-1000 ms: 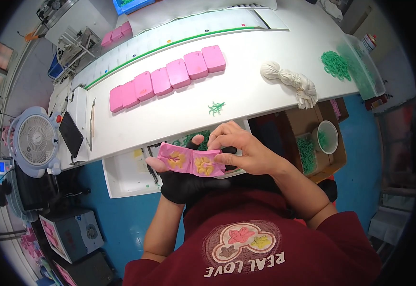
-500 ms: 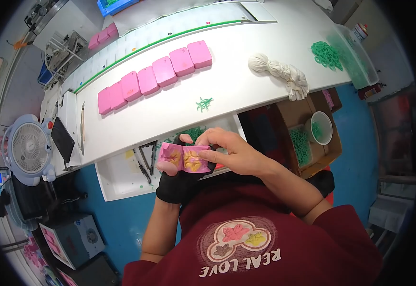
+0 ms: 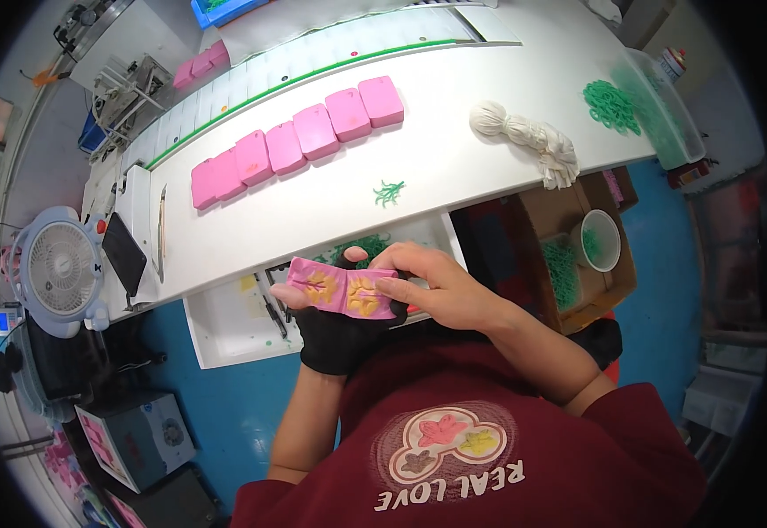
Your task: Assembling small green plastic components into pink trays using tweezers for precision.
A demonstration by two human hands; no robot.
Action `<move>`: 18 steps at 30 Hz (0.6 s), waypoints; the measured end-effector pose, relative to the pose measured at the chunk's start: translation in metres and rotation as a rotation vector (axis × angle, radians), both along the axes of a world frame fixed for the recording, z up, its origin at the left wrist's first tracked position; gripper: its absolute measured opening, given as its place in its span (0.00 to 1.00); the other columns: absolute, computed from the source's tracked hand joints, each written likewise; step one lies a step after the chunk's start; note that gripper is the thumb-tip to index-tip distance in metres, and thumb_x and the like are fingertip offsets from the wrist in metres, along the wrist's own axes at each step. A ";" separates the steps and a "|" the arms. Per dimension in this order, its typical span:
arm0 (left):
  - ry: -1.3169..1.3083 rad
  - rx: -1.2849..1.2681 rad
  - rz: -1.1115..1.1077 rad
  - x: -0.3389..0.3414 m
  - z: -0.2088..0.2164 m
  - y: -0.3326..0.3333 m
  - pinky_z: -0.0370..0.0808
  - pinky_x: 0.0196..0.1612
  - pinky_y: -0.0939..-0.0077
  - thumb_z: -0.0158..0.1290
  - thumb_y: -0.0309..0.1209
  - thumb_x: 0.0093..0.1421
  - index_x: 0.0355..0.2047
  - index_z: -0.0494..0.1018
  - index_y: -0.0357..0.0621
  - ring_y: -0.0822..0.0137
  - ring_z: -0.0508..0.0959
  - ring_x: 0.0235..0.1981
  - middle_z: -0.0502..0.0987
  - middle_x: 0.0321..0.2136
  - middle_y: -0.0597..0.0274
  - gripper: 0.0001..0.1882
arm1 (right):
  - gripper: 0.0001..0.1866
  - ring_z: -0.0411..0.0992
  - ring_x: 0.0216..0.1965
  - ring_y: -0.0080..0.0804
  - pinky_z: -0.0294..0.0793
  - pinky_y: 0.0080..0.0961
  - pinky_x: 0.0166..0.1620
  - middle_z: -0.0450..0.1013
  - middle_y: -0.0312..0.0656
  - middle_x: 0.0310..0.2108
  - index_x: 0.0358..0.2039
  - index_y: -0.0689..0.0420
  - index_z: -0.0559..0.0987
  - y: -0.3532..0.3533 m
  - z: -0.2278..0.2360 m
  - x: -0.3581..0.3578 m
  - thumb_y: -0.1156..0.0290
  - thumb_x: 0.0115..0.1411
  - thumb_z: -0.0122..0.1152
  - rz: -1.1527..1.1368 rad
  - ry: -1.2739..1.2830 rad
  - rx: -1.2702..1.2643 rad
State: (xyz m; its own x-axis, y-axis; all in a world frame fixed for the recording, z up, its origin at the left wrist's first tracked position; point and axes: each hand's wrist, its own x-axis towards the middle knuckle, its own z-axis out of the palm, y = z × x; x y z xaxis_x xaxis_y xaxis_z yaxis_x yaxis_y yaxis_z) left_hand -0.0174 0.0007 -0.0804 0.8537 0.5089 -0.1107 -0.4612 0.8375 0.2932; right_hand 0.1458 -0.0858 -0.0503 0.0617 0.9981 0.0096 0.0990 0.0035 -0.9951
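In front of my body a pink rubbery mould point(image 3: 346, 290) lies spread open, its two halves joined along the middle. Yellow leaf- or petal-shaped hollows mark both inner faces. My left hand point(image 3: 338, 339), in a black fingerless glove, supports it from below and is closed round it, thumb at the left edge. My bare right hand point(image 3: 443, 286) grips the right half, its thumb on the inner face; some of its fingers are hidden. On the white table point(image 3: 287, 207) beyond, several closed pink blocks point(image 3: 315, 132) form a slanting row. A few green strands point(image 3: 390, 193) lie nearer.
An open white drawer point(image 3: 225, 339) under the table edge holds pens and green pieces. A knotted white cloth point(image 3: 524, 136), a green heap point(image 3: 610, 106) and a clear bin point(image 3: 665, 114) are at right. Left stand a fan point(image 3: 60, 268) and dark tablet point(image 3: 125, 253). A cardboard box point(image 3: 608, 286) holds a white bucket point(image 3: 599, 239).
The mould has been opened out flatter, its left half swinging outward to the left. My left thumb has moved left with it. The whole view has shifted slightly.
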 end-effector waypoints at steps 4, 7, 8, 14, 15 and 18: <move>0.143 0.062 0.040 0.001 0.006 -0.003 0.75 0.53 0.54 0.56 0.76 0.39 0.51 0.62 0.42 0.50 0.72 0.51 0.68 0.48 0.50 0.54 | 0.13 0.67 0.47 0.39 0.64 0.34 0.53 0.73 0.42 0.41 0.36 0.60 0.78 -0.001 0.000 -0.003 0.61 0.65 0.56 -0.039 -0.025 0.059; 0.071 0.148 0.007 -0.001 -0.016 -0.001 0.75 0.54 0.59 0.64 0.63 0.42 0.52 0.61 0.46 0.54 0.72 0.52 0.69 0.48 0.53 0.47 | 0.13 0.65 0.49 0.41 0.62 0.36 0.56 0.73 0.44 0.44 0.33 0.60 0.78 -0.001 -0.002 -0.008 0.62 0.65 0.56 -0.077 -0.067 0.110; 0.133 0.320 0.018 0.000 -0.020 -0.002 0.74 0.55 0.62 0.70 0.54 0.44 0.53 0.60 0.48 0.57 0.72 0.53 0.69 0.48 0.55 0.43 | 0.13 0.64 0.51 0.42 0.61 0.37 0.57 0.73 0.45 0.45 0.31 0.61 0.78 -0.001 -0.004 -0.008 0.63 0.64 0.56 -0.107 -0.096 0.131; 0.179 0.299 -0.106 -0.002 -0.015 0.000 0.74 0.56 0.66 0.66 0.20 0.42 0.55 0.57 0.55 0.60 0.73 0.53 0.69 0.49 0.55 0.42 | 0.13 0.62 0.53 0.45 0.60 0.38 0.58 0.72 0.47 0.47 0.30 0.63 0.77 -0.003 -0.016 -0.012 0.65 0.64 0.55 -0.167 -0.174 0.173; 0.179 0.298 -0.107 -0.003 -0.016 0.000 0.74 0.56 0.66 0.66 0.20 0.42 0.55 0.57 0.55 0.60 0.73 0.53 0.69 0.49 0.55 0.42 | 0.13 0.62 0.53 0.45 0.60 0.38 0.58 0.72 0.47 0.47 0.30 0.63 0.77 -0.003 -0.015 -0.013 0.65 0.64 0.55 -0.169 -0.175 0.172; 0.186 0.304 -0.098 -0.004 -0.018 0.001 0.74 0.56 0.66 0.65 0.20 0.42 0.55 0.56 0.54 0.58 0.73 0.53 0.69 0.49 0.55 0.42 | 0.13 0.62 0.53 0.45 0.60 0.38 0.58 0.71 0.48 0.48 0.30 0.63 0.76 -0.003 -0.013 -0.014 0.66 0.64 0.55 -0.170 -0.155 0.145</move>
